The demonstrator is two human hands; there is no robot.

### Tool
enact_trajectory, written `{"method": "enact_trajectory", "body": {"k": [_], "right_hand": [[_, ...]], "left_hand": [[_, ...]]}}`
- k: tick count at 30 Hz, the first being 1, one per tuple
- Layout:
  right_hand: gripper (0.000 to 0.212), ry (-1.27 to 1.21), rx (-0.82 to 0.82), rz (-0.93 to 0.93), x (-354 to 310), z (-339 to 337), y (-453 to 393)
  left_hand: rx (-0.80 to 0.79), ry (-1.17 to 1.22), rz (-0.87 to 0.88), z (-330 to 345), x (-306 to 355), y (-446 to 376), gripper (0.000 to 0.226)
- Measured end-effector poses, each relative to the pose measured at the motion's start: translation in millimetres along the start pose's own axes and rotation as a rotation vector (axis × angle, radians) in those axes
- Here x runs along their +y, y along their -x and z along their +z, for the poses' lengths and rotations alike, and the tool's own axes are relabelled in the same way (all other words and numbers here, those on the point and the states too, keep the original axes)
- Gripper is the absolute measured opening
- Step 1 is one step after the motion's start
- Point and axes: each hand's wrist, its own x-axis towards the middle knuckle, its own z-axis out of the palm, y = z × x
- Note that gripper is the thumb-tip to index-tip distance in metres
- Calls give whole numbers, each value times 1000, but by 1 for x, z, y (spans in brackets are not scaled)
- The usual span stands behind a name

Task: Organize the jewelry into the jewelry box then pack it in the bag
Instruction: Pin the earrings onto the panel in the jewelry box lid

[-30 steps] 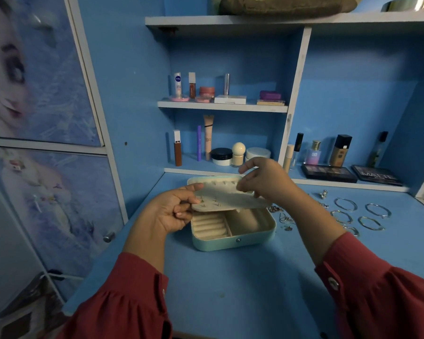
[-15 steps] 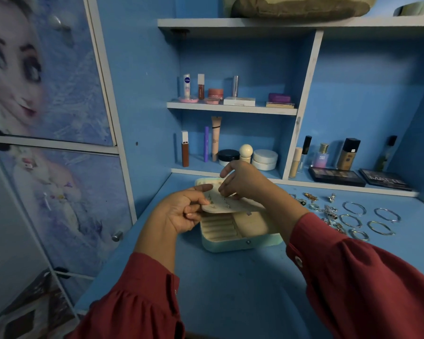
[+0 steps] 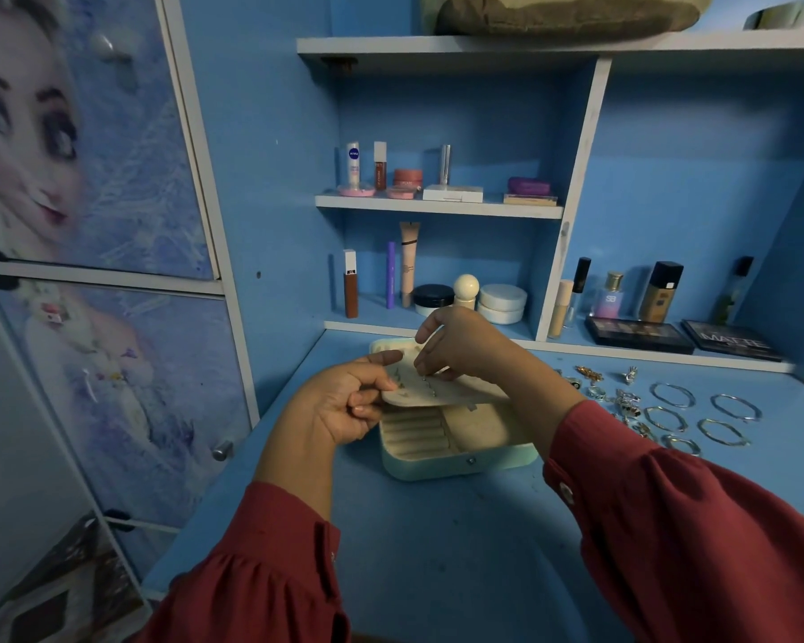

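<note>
A pale green jewelry box (image 3: 456, 464) stands open on the blue desk (image 3: 437, 549), its cream compartments showing. Above it my left hand (image 3: 344, 403) grips the left edge of a cream earring panel (image 3: 442, 393), thumb on top. My right hand (image 3: 460, 345) reaches over the panel and pinches a small earring (image 3: 424, 377) against its surface. Loose jewelry lies to the right: rings and charms (image 3: 623, 401) and several silver bangles (image 3: 697, 415). No bag is identifiable for certain.
Shelves behind the box hold cosmetics: tubes and jars (image 3: 437, 290), bottles (image 3: 660, 294) and two dark palettes (image 3: 683, 338). A cabinet door with a printed picture (image 3: 89, 225) stands at the left. A brown cushion-like item (image 3: 567, 13) lies on the top shelf.
My right hand has moved left across the panel and lowered its fingertips onto it. My left hand keeps its grip on the panel. The view has shifted slightly.
</note>
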Motion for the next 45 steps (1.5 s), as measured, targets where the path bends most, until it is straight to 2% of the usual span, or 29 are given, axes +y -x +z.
{"method": "enact_trajectory", "body": {"k": [8,16,21,36,41,45], "right_hand": [[31,7,-1,-14,2,0,-1],[24,281,-93,-96,-7,-2,-5],[17,234,-66,-89,-4,-3,-4],[25,268,-95,-136,0,-2,-4],[8,144,-102,-99,9,-9,-4],[12,209,-117,-80,9,-12,-4]], "left_hand": [[4,-25,5,1,0,1,35],[22,-4,4,0,0,-1,33],[18,-17,7,1,0,0,33],[21,-38,20,1,-1,1,39],[26,-35,23,0,-2,-2,40],[24,-34,17,-1,-1,-3,41]]}}
